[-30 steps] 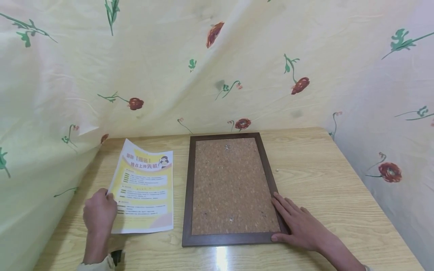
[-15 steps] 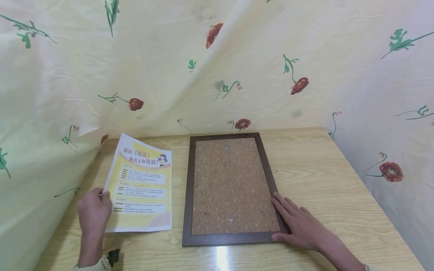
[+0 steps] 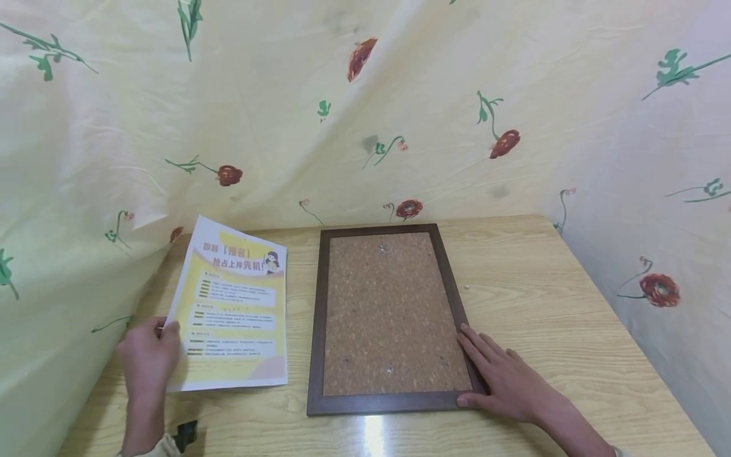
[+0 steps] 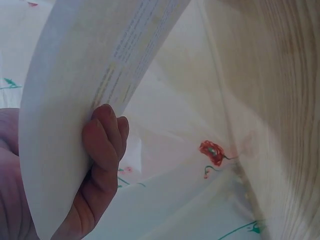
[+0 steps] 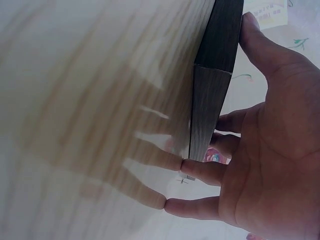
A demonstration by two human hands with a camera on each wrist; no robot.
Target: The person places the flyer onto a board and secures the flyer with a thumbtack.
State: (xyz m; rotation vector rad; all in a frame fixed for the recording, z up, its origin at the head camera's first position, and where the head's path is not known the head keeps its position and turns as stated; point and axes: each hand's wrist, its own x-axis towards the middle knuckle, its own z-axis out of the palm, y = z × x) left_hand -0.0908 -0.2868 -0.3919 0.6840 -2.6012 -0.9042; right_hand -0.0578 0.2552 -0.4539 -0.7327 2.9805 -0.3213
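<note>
My left hand (image 3: 150,355) grips the left edge of a yellow printed sheet of paper (image 3: 234,317). The sheet is tilted, its left side raised. Curled fingers (image 4: 102,137) press against its underside in the left wrist view, where the paper bows. To the right lies a corkboard (image 3: 394,311) with a dark brown wooden frame. My right hand (image 3: 508,381) rests at the lower right corner of that frame, fingers extended along its right side and thumb on the front rail. In the right wrist view the straight fingers touch the frame's edge (image 5: 212,95) and the tabletop.
A light wood-grain table (image 3: 542,292) carries everything. Cream floral cloth (image 3: 365,127) hangs behind it and along both sides. A tiny pale round object (image 3: 466,287) lies right of the corkboard. Something small and black (image 3: 186,435) is at my left wrist.
My left hand has shifted left with the sheet, whose left side and top have come up a little. The right hand and the corkboard have stayed put.
</note>
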